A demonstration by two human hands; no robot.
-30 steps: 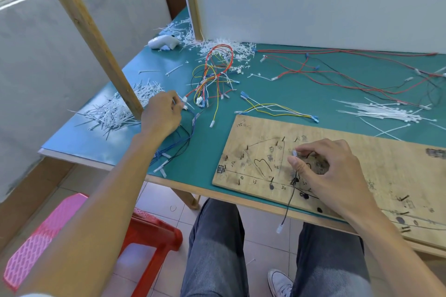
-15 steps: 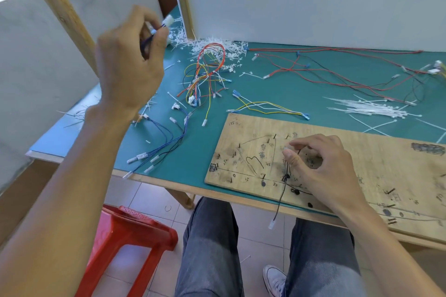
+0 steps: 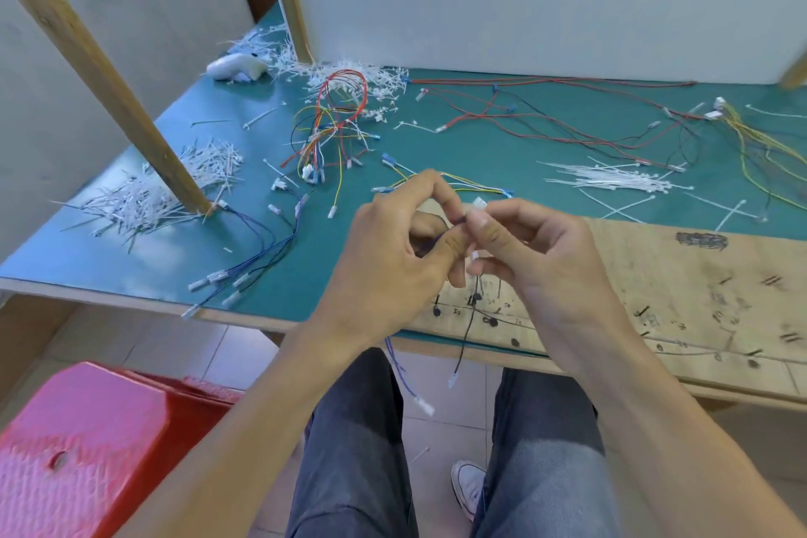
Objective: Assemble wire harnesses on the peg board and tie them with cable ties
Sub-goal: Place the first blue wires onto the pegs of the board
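Observation:
My left hand (image 3: pixel 393 258) and my right hand (image 3: pixel 537 258) meet above the left end of the wooden peg board (image 3: pixel 681 288). The left hand pinches a blue wire (image 3: pixel 399 367) whose white connector end dangles below the table edge. The right hand pinches the white connector (image 3: pixel 479 203) at the top of that wire, and its lower fingers hold a black wire (image 3: pixel 466 332) that hangs from the board. A bundle of white cable ties (image 3: pixel 611 179) lies behind the board on the right.
The green table (image 3: pixel 436 135) carries a multicoloured wire bundle (image 3: pixel 336 122), blue and black wires (image 3: pixel 257 258) at the front left, red wires (image 3: pixel 546 118) at the back, and heaps of cut tie ends (image 3: pixel 144 197). A slanted wooden post (image 3: pixel 100 70) stands at the left. A red stool (image 3: pixel 87 450) is below.
My left hand came down from high at the left with the blue wire and met my right hand. My right hand lifted off the board and took the wire's connector.

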